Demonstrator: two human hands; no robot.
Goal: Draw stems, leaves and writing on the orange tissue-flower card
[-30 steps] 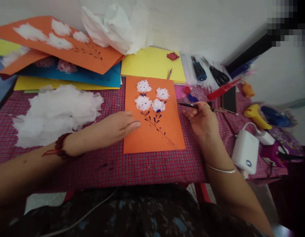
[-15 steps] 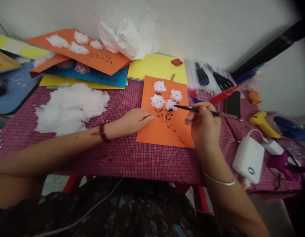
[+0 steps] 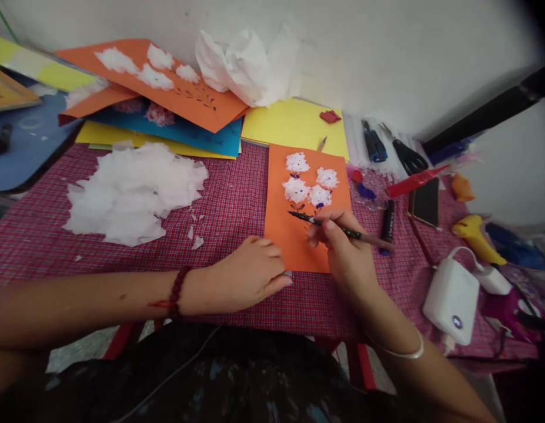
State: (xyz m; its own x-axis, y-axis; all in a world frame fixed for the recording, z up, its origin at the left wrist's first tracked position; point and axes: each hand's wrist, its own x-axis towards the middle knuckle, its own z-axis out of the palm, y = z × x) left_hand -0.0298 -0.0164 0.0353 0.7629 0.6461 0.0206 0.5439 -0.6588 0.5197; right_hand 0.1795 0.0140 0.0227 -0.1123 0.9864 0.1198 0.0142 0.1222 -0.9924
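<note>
An orange paper sheet point(image 3: 278, 226) lies on the checked tablecloth, with several white tufted paper flowers point(image 3: 296, 190) stuck on its upper half. Dark painted leaves show beneath the flowers, partly covered by my right hand point(image 3: 347, 244). That hand is closed round a slim black paintbrush point(image 3: 305, 217), whose dark tip points left over the sheet, just below the flowers. I cannot tell whether the tip touches the paper. My left hand point(image 3: 246, 273) has its fingers curled on the sheet's lower left corner, which they hide.
White tissue pieces point(image 3: 135, 191) are heaped at left. Behind lie another flowered orange sheet point(image 3: 201, 97), crumpled white tissue point(image 3: 250, 67) and yellow paper point(image 3: 281, 120). Scissors point(image 3: 402, 153), a dark marker point(image 3: 387, 226), a phone point(image 3: 424, 202), a yellow glue gun point(image 3: 477, 238) and a white power bank point(image 3: 452, 296) lie right.
My left hand has slid down from the sheet's left edge to its lower corner. The brush has moved from a lower flower down and left, over the painted leaves.
</note>
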